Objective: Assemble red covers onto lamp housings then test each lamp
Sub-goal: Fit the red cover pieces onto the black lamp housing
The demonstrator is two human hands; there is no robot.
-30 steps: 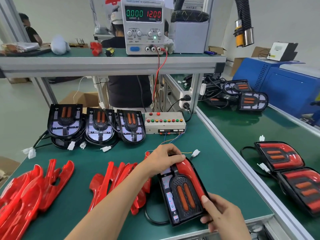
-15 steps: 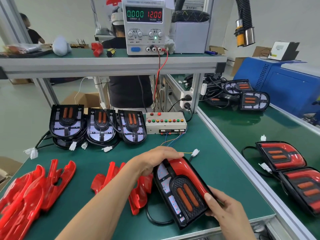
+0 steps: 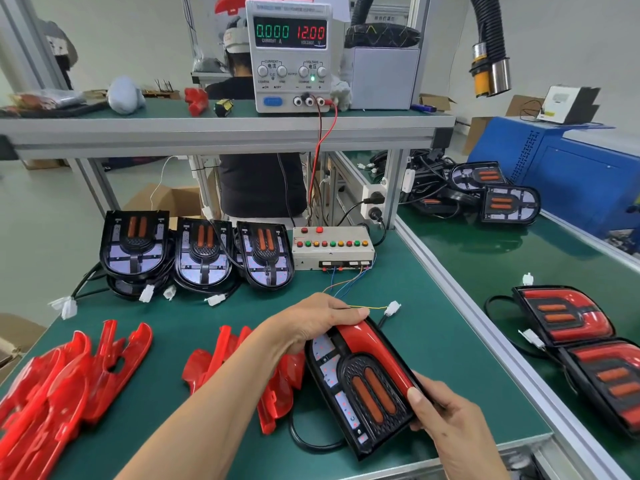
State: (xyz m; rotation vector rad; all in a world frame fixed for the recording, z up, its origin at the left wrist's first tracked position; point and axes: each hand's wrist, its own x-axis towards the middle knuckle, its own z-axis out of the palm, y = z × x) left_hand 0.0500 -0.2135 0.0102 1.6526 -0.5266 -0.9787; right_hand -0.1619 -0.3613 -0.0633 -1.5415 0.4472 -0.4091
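Note:
A black lamp housing with two orange strips lies tilted near the table's front edge. A red cover sits along its right side. My left hand grips the housing's far rounded end, fingers curled over the cover's top. My right hand holds the near right corner, thumb on the cover's lower end. Its white connector lies on the mat behind. Loose red covers lie in two piles, one at the middle and one at the far left.
Three bare housings lean in a row at the back, beside a test box with coloured buttons. A power supply stands on the shelf above. Finished lamps lie on the right bench. A person sits behind the shelf.
The housing has turned slightly, its far end swinging left. My left hand slid over the cover's top end. My right hand shifted up along the near right edge.

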